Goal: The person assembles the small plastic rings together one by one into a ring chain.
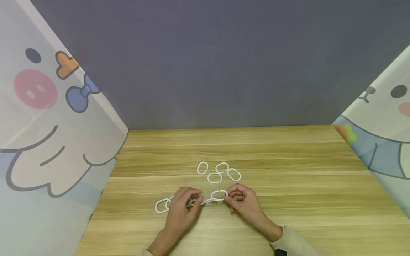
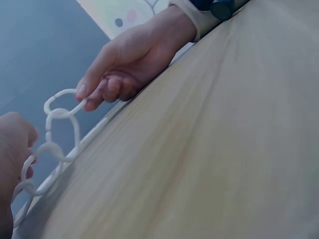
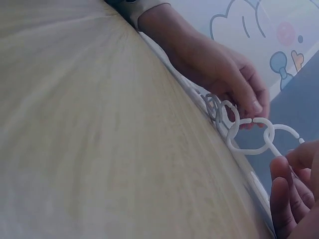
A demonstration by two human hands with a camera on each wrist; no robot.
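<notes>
A chain of white plastic links (image 1: 161, 212) runs across the wooden table, its left end lying beyond my left hand (image 1: 180, 209). That hand curves over the middle of the chain; thumb and index finger stand a little apart, with the thumb close to a link. My right hand (image 1: 244, 203) pinches the chain's right end link (image 1: 219, 191) between thumb and fingers. In the right wrist view the neighbouring link (image 3: 248, 151) hangs slightly raised, close to the left fingertips. The left palm hides part of the chain.
Several loose white links (image 1: 214, 182) lie on the table (image 1: 288, 160) just beyond the hands. A dark grey panel (image 1: 224, 71) rises at the table's back edge. Cartoon-printed panels (image 1: 38, 142) flank both sides.
</notes>
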